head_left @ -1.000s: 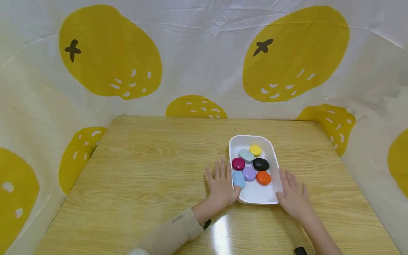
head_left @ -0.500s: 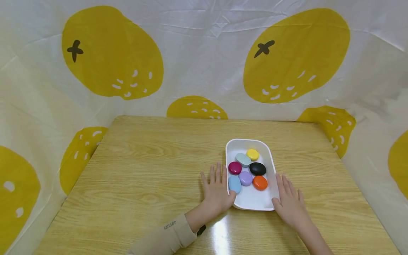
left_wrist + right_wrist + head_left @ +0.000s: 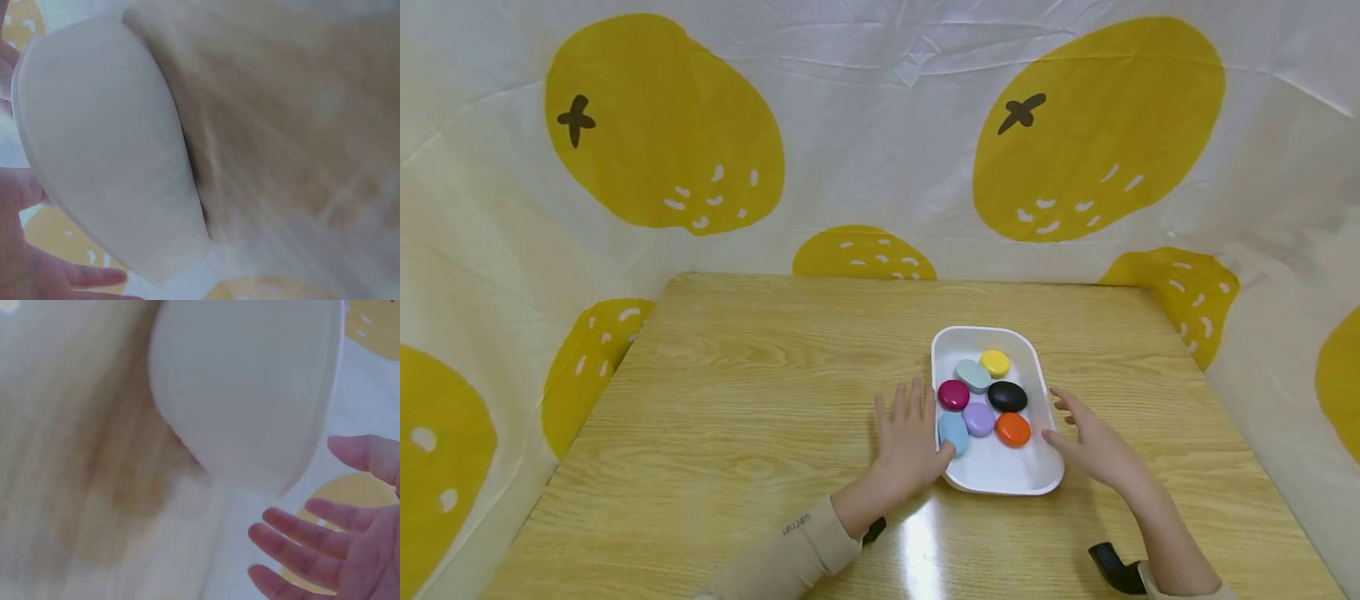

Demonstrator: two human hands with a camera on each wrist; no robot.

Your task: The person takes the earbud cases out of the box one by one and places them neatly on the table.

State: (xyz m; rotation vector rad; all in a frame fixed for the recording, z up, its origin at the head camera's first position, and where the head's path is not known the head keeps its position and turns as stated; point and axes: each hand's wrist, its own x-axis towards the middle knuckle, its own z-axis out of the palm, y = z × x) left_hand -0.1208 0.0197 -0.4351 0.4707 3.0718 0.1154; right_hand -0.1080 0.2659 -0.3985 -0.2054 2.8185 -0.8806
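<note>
A white tray point(image 3: 1003, 475) with rounded corners stands on the table right of centre. Several smooth, pebble-like pieces lie in it: yellow point(image 3: 996, 363), pale grey-green point(image 3: 973, 376), crimson point(image 3: 953, 395), black point(image 3: 1007, 397), lavender point(image 3: 978, 419), light blue point(image 3: 952, 435) and orange point(image 3: 1012, 430). Along the tray's left side lies my left hand point(image 3: 906, 446), fingers straight and spread, its thumb at the rim by the light blue piece. My right hand point(image 3: 1093, 442) is beside the right wall, fingers loosely bent and holding nothing; the right wrist view shows a gap between them and the tray wall point(image 3: 244, 394).
The wood-grain table point(image 3: 737, 400) extends to the left and behind the tray. A white cloth point(image 3: 880, 133) printed with big yellow fruit shapes hangs at the back and both sides. A black strap-like piece point(image 3: 1116, 568) shows at my right wrist.
The tray with its pieces slid slightly toward me and left between both hands, then stayed still. My right hand has since come away from the tray's right wall; the left stays beside it.
</note>
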